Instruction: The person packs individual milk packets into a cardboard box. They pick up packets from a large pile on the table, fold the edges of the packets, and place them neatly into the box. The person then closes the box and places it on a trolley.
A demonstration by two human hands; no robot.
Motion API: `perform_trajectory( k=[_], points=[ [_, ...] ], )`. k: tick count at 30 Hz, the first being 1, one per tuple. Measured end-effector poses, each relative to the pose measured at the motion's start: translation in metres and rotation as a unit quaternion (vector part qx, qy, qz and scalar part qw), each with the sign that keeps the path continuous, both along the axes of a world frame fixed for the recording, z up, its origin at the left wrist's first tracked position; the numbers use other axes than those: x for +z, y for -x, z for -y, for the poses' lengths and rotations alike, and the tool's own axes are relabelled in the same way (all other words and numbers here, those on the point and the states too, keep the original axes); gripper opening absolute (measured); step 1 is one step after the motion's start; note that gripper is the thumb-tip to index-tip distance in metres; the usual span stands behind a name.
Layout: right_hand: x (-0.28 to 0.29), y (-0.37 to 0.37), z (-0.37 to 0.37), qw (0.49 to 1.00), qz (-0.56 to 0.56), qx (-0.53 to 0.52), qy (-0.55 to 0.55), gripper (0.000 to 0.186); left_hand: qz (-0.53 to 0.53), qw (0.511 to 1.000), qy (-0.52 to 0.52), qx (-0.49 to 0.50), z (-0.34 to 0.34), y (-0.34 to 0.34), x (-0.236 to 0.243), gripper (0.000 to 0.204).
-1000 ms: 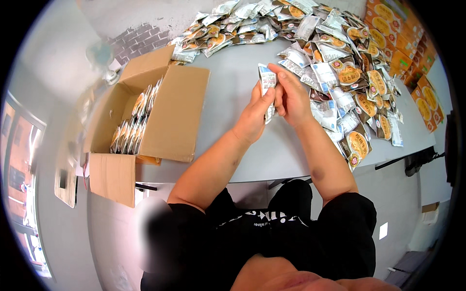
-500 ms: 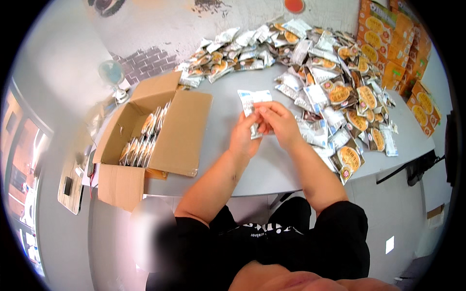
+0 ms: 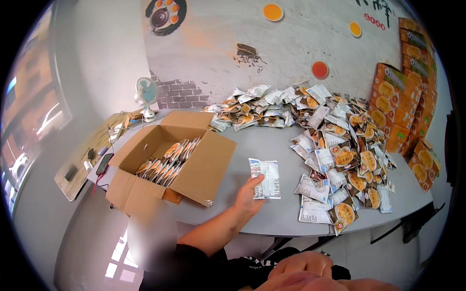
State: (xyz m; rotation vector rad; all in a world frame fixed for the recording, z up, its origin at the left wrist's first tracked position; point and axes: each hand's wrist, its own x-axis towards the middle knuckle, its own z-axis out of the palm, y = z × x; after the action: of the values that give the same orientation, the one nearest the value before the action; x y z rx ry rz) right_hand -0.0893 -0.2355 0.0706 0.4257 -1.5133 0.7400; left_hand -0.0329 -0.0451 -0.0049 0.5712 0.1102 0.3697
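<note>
Over the grey table (image 3: pixel 228 218), my left hand (image 3: pixel 248 198) grips a flat white sachet (image 3: pixel 270 180) with blue and dark print, pinching its left side with the thumb on top. My right hand (image 3: pixel 306 263) is drawn back close to me at the lower edge; its fingers look curled, and their tips are hidden. To the left of my left hand stands an open cardboard box (image 3: pixel 201 167) with its flaps spread. Upright sachets (image 3: pixel 165 167) with brown and orange fronts fill it in rows. A heap of loose sachets (image 3: pixel 340 157) lies to the right.
The heap curves round to the table's back. Orange printed cartons (image 3: pixel 388 97) are stacked at the far right. At the left stand a small fan (image 3: pixel 147 94) and a phone (image 3: pixel 104 164) with a red cable. A decorated wall (image 3: pixel 291 48) rises behind.
My right hand has let go of the sachet and come back toward me. My left hand keeps hold of it, now with its broad face showing. The view has tilted up.
</note>
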Motion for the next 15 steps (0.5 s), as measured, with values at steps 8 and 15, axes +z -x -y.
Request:
perform_trajectory(
  k=[8, 15],
  points=[
    [-0.042, 0.044, -0.048, 0.994, 0.089, 0.057, 0.007, 0.027, -0.015, 1.000, 0.000, 0.025, -0.020, 0.000, -0.016, 0.040],
    [-0.051, 0.050, -0.060, 0.990, 0.120, 0.066, 0.037, 0.027, 0.002, 1.000, -0.027, 0.002, -0.015, -0.002, -0.014, 0.043]
  ],
)
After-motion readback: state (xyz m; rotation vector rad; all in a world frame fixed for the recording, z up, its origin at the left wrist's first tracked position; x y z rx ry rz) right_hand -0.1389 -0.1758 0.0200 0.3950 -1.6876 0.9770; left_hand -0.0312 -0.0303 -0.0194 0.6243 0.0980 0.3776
